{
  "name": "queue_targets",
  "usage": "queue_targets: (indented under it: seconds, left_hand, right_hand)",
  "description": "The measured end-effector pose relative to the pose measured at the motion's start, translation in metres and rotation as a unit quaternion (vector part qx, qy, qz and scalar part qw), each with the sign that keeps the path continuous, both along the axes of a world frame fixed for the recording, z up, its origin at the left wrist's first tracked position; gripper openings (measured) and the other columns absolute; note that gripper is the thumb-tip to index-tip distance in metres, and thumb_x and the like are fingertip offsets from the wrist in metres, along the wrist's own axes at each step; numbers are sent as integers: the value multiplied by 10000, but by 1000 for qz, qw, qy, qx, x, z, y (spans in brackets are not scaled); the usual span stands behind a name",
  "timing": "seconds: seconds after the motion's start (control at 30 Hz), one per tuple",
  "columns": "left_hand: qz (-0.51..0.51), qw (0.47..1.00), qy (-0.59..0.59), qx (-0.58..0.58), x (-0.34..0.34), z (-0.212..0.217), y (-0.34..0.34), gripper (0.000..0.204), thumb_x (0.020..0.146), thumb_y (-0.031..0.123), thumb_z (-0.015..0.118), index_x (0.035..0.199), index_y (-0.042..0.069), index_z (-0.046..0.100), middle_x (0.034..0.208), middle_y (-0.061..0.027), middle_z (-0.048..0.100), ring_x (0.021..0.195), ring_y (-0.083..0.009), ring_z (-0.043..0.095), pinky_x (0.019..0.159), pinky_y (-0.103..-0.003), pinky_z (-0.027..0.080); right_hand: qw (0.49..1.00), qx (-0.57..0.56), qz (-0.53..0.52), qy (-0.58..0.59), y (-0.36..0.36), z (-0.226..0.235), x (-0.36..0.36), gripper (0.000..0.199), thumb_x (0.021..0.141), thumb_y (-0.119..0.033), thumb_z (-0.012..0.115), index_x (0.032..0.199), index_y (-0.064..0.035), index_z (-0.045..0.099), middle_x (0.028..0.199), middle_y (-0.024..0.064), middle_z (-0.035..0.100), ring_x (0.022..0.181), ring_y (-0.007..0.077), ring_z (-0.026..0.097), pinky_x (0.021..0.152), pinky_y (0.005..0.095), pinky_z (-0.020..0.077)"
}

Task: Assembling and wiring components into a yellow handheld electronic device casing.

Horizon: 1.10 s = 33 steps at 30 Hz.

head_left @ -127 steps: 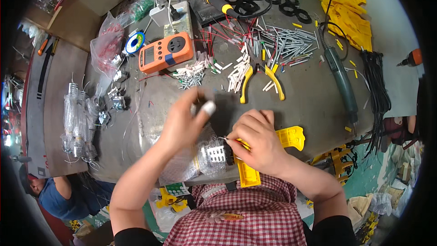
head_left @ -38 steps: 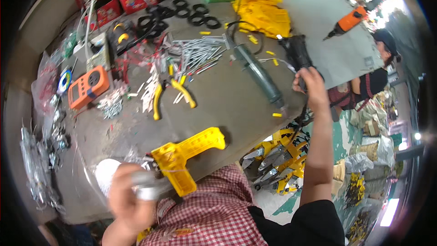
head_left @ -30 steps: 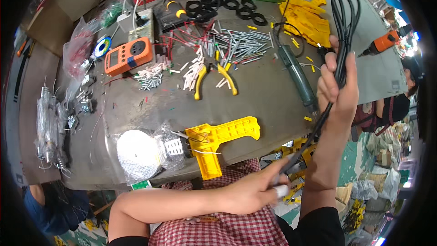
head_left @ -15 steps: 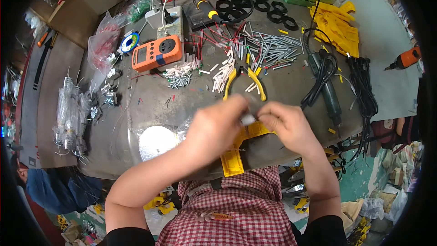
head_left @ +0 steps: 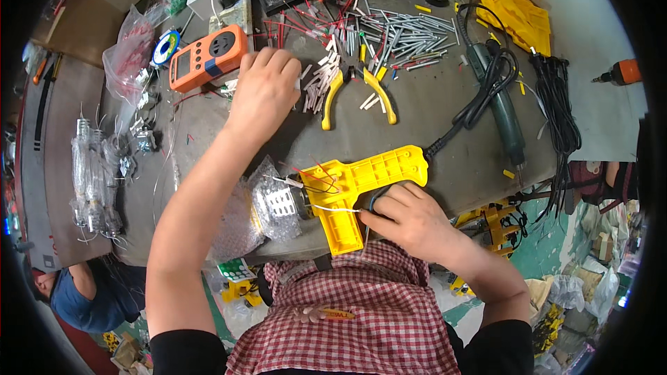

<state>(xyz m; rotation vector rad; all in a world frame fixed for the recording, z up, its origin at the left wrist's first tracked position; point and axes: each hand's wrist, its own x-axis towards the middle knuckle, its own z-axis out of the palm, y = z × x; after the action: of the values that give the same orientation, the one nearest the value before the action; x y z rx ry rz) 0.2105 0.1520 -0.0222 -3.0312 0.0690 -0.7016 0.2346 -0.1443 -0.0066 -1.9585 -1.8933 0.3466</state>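
Observation:
On the near side of the bench lies a yellow pistol-shaped plastic housing half (head_left: pixel 382 170), ribbed inside, with thin red and white wires in it. A heating element in bubble wrap (head_left: pixel 278 205) adjoins its left end. My right hand (head_left: pixel 410 222) is closed by the housing's handle, pinching a white wire (head_left: pixel 337 209); a dark cord loops beside the fingers. Farther up and left, my left hand (head_left: pixel 267 87) is bent down over small parts beside the orange meter (head_left: pixel 208 59). Its fingertips are hidden, and so is whatever they hold.
Yellow-handled pliers (head_left: pixel 379 94) lie among pale sleeves and a heap of metal rods (head_left: pixel 417 35). A green corded tool (head_left: pixel 504 125) and black cables (head_left: pixel 552 104) are at right. Wrapped elements (head_left: pixel 94 180) stand at left. Yellow parts (head_left: pixel 514 7) are piled at the back.
My left hand has left the housing and moved up-left to the small parts by the meter. My right hand has shifted down, toward me. The whole view has shifted, and the housing is less covered.

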Motion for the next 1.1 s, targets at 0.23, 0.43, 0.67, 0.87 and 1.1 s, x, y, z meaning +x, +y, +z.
queue_targets:
  seconds: [0.23, 0.43, 0.67, 0.87, 1.1]
  left_hand:
    - [45, 964, 20, -260, -44, 27, -44, 220, 727, -16, 629, 941, 32, 607, 885, -133, 596, 837, -319, 594, 735, -367, 480]
    - [122, 813, 177, -541, -72, 6, -53, 142, 832, 6, 642, 974, 1, 633, 911, -28, 663, 814, -77, 601, 714, -242, 495]
    - [114, 649, 118, -743, -93, 11, -49, 136, 832, -4, 630, 959, 3, 582, 898, -17, 636, 837, -83, 588, 757, -246, 477]
    - [61, 572, 68, -815, -91, 30, -51, 167, 816, -13, 637, 966, 23, 571, 859, 15, 602, 796, -52, 557, 714, -211, 448]
    - [43, 553, 73, -829, -92, 37, -58, 140, 799, -2, 627, 923, 37, 575, 903, -28, 625, 806, -103, 574, 736, -252, 463]
  right_hand:
    - [908, 119, -228, 330, -11, 48, 34, 174, 850, -113, 625, 1008, -44, 601, 744, 36, 607, 636, 137, 572, 570, 277, 458]
    - [816, -29, -240, 525, 81, -3, 67, 157, 910, -89, 552, 993, 40, 588, 773, 72, 651, 622, 90, 581, 559, 231, 451]
    - [799, -51, -210, 561, 75, 1, 30, 129, 905, -77, 555, 990, 19, 569, 770, 52, 644, 617, 78, 562, 605, 241, 462]
    - [872, 163, -302, 350, 79, 17, 15, 127, 888, -55, 601, 970, -10, 515, 729, 58, 614, 645, 61, 547, 600, 226, 440]
    - [852, 254, -335, 311, 82, 27, 11, 115, 897, -88, 611, 974, -22, 558, 781, 69, 640, 685, 55, 559, 630, 223, 455]
